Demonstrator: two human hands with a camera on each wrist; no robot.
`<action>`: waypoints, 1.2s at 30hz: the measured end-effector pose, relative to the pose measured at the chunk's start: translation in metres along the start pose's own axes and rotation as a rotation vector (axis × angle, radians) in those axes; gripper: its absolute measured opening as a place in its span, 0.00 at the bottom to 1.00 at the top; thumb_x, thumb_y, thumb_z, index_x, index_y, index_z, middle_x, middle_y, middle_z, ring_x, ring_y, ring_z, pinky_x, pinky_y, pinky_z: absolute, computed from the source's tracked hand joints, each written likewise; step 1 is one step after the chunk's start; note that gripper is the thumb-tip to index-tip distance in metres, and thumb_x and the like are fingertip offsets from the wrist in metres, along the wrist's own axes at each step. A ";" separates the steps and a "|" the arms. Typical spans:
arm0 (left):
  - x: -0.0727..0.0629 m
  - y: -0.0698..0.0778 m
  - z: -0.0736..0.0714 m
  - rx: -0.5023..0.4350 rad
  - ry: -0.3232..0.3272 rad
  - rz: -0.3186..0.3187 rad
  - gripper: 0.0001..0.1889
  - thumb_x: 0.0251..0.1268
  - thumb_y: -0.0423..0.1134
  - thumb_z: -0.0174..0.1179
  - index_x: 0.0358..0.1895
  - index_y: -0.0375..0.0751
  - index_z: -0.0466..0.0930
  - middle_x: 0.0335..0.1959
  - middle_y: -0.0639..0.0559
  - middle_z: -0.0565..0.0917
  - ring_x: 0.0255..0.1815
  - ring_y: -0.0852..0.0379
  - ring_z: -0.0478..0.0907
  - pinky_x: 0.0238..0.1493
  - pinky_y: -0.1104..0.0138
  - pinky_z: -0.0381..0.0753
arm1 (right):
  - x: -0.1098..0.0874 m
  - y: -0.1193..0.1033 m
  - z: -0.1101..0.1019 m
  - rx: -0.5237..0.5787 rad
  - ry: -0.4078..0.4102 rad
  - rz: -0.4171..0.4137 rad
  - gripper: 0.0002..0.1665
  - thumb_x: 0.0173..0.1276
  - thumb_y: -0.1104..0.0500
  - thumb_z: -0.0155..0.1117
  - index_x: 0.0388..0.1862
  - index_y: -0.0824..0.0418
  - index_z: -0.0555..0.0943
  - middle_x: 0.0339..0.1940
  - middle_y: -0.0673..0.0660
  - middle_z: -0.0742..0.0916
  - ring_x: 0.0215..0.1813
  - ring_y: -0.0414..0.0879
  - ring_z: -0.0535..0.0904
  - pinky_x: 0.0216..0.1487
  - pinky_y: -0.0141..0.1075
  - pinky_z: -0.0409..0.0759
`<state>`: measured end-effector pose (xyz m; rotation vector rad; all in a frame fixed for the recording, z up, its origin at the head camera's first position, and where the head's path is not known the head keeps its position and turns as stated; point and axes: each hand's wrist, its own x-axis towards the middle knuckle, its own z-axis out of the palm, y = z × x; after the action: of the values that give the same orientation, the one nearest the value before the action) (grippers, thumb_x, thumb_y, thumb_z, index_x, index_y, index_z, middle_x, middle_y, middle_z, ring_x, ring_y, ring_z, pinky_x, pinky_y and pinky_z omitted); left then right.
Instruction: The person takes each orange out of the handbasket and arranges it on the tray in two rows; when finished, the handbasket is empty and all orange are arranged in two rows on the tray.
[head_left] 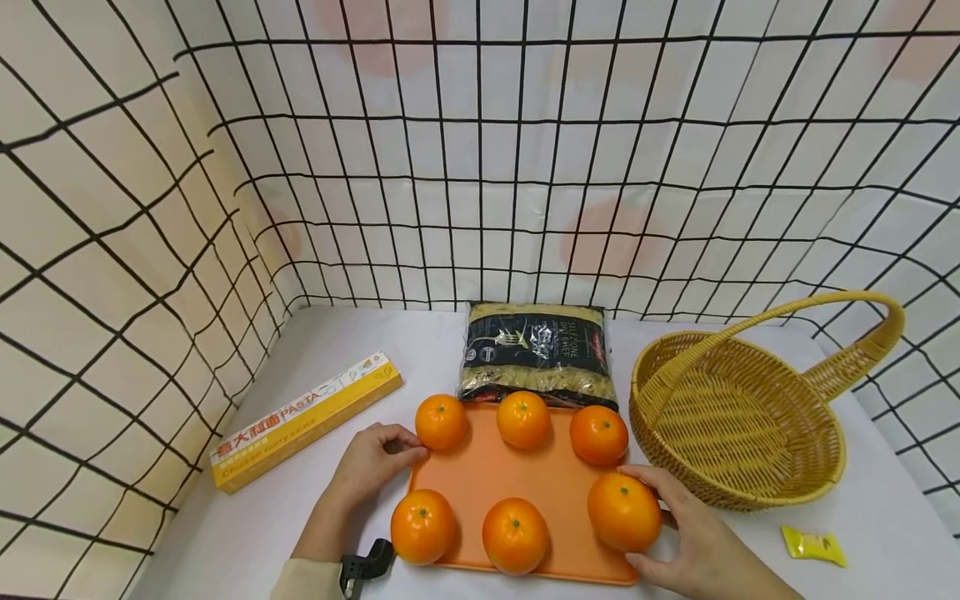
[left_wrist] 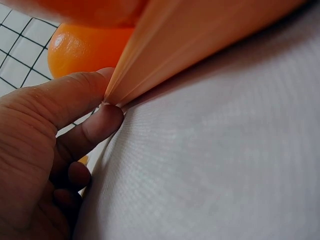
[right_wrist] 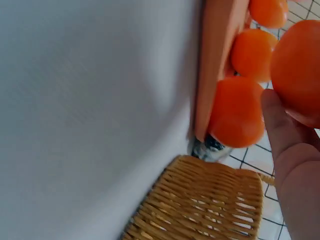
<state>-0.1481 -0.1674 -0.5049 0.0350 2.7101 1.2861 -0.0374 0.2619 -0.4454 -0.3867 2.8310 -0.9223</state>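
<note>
An orange rectangular tray [head_left: 517, 472] carries several oranges in two rows. At its left edge my left hand [head_left: 375, 460] pinches the rim, with the thumb above and a finger beneath in the left wrist view. The back-left orange [head_left: 441, 422] is right by those fingertips. My right hand [head_left: 686, 537] holds the front-right orange [head_left: 624, 511] between thumb and fingers. In the right wrist view this held orange [right_wrist: 300, 72] appears raised off the tray. The front-left orange [head_left: 423, 527] and front-middle orange [head_left: 515, 536] rest on the tray, as do the back-middle [head_left: 523, 419] and back-right ones.
A wicker basket [head_left: 832, 446] with a tall handle stands right of the tray. Behind the tray lies a pasta bag [head_left: 536, 350]. To the left is a long yellow pasta box [head_left: 307, 425]. A small yellow packet [head_left: 813, 547] lies front right. Black wire grid [head_left: 480, 179] encloses the table.
</note>
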 end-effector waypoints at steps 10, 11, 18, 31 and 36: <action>0.000 0.000 0.000 0.001 -0.006 -0.004 0.05 0.58 0.48 0.75 0.34 0.57 0.89 0.33 0.57 0.81 0.36 0.58 0.73 0.41 0.68 0.73 | 0.009 0.011 0.014 0.075 -0.265 0.050 0.53 0.52 0.34 0.80 0.74 0.42 0.66 0.72 0.54 0.77 0.68 0.52 0.76 0.57 0.35 0.79; 0.000 0.000 0.000 0.002 -0.003 -0.002 0.05 0.58 0.48 0.75 0.34 0.57 0.89 0.33 0.57 0.81 0.36 0.58 0.73 0.41 0.68 0.73 | 0.010 0.011 0.014 0.087 -0.283 0.068 0.53 0.51 0.34 0.80 0.74 0.42 0.66 0.72 0.55 0.77 0.68 0.54 0.76 0.57 0.36 0.79; 0.003 0.001 -0.001 0.002 -0.004 0.010 0.04 0.58 0.47 0.76 0.33 0.58 0.89 0.32 0.57 0.81 0.37 0.58 0.74 0.42 0.67 0.74 | 0.012 0.009 0.013 0.094 -0.325 0.077 0.56 0.51 0.34 0.80 0.75 0.44 0.64 0.74 0.54 0.74 0.69 0.51 0.73 0.59 0.32 0.77; 0.001 0.002 -0.001 -0.018 -0.011 -0.019 0.05 0.58 0.47 0.76 0.33 0.56 0.89 0.33 0.57 0.81 0.37 0.58 0.74 0.42 0.68 0.75 | 0.010 0.008 0.010 0.086 -0.296 -0.004 0.48 0.55 0.30 0.75 0.70 0.46 0.69 0.66 0.49 0.77 0.57 0.31 0.73 0.52 0.27 0.76; 0.000 0.001 -0.001 -0.015 -0.009 -0.027 0.06 0.58 0.49 0.76 0.34 0.55 0.89 0.33 0.56 0.81 0.37 0.57 0.73 0.42 0.67 0.75 | 0.010 0.009 0.009 0.075 -0.312 -0.029 0.47 0.56 0.31 0.75 0.69 0.48 0.70 0.64 0.51 0.76 0.54 0.30 0.73 0.50 0.29 0.78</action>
<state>-0.1479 -0.1680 -0.5034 0.0034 2.6838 1.2956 -0.0468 0.2607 -0.4587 -0.5139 2.5071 -0.8838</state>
